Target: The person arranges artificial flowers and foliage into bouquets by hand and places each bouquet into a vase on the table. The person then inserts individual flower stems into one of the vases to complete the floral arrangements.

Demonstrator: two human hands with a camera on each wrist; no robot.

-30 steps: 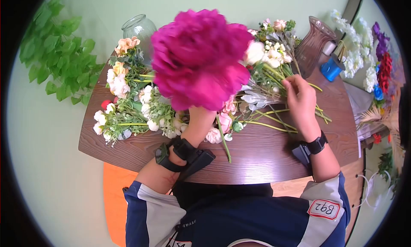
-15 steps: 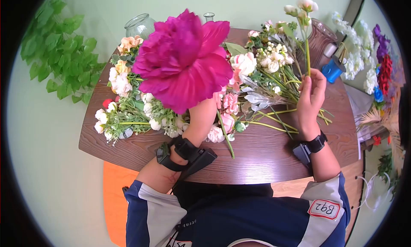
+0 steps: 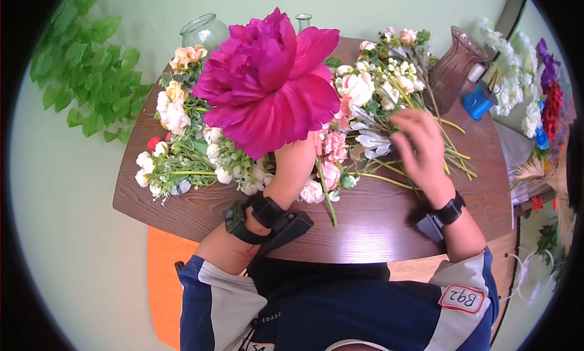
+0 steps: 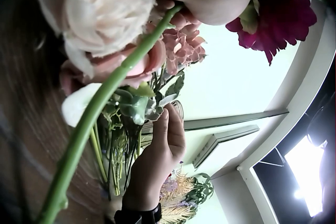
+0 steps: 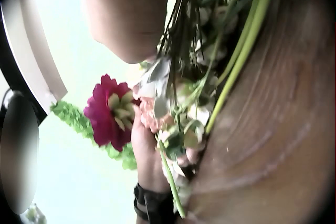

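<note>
While the left hand (image 5: 147,155) grips flowers (image 3: 267,89), the right hand (image 3: 424,156) spreads fingers (image 3: 410,126).

"B92" can be read on a red-bordered white sticker (image 3: 462,299) worn on the right sleeve (image 3: 449,277). A short line of small pale letters (image 3: 272,318) is printed on the dark shirt front (image 3: 340,305), too small to be read surely. Dark marks on a second red-edged sticker (image 3: 260,347), partly seen below, cannot be made out.
</note>
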